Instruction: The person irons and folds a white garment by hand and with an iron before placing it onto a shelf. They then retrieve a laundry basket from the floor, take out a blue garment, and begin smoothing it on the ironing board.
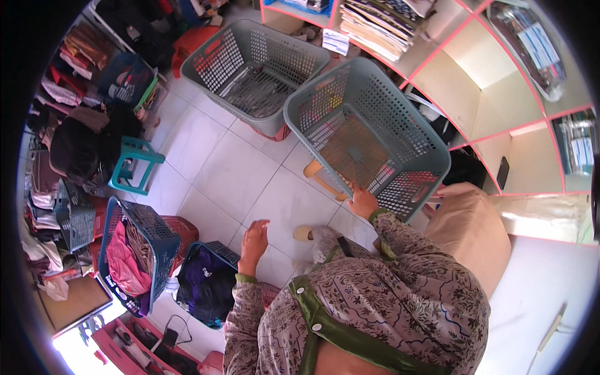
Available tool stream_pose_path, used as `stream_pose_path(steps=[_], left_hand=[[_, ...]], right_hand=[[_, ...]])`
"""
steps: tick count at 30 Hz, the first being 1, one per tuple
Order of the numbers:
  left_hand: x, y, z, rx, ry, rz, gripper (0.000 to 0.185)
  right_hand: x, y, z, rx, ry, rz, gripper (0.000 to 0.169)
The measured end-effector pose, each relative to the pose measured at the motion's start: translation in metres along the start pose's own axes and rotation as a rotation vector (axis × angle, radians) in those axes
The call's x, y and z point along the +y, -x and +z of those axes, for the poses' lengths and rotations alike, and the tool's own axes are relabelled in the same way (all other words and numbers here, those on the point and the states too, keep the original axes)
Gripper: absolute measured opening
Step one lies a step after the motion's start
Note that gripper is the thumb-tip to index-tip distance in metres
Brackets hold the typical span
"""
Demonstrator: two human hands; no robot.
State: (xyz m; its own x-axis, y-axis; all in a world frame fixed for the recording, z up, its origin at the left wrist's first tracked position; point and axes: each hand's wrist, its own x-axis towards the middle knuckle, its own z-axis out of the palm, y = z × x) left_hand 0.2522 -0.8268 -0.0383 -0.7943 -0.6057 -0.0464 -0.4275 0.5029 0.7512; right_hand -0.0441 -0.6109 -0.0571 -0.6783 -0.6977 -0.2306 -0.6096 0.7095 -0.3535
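Observation:
My right hand (363,202) is at the near rim of a grey-green perforated plastic laundry basket (367,75), with fingers over the edge. Whether they grip the rim or only touch it, I cannot tell. Nothing but holes and a brownish patch shows on that basket's bottom. Part of an orange plastic stool (323,178) shows beneath it. Over the tiled floor, my left hand (253,241) hangs with nothing in it, fingers loosely bent. Close to its wrist stands a blue basket (216,248) filled with dark clothing (206,276). A second grey basket (206,86) adjoins the first.
Pink-edged shelves (473,140) with folded cloth (375,30) curve along the right. A tan covered block (468,229) stands near my right arm. To the left are a teal stool (136,164), a blue basket with pink cloth (126,262) and a pink crate (110,337).

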Motion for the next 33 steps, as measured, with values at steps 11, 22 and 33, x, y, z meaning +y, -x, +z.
stream_pose_path(steps=[11, 22, 33], left_hand=[[0.116, 0.018, 0.082, -0.453, 1.022, -0.464, 0.080], [0.051, 0.147, 0.085, -0.010, 0.917, -0.404, 0.051], [0.040, 0.224, -0.032, 0.726, 1.425, -0.756, 0.029]], right_hand=[[-0.041, 0.114, -0.040, 0.083, -0.057, -0.122, 0.028], [-0.124, 0.194, 0.010, -0.357, -0.088, -0.622, 0.035], [-0.108, 0.085, -0.062, 0.423, -0.117, -0.429, 0.081]])
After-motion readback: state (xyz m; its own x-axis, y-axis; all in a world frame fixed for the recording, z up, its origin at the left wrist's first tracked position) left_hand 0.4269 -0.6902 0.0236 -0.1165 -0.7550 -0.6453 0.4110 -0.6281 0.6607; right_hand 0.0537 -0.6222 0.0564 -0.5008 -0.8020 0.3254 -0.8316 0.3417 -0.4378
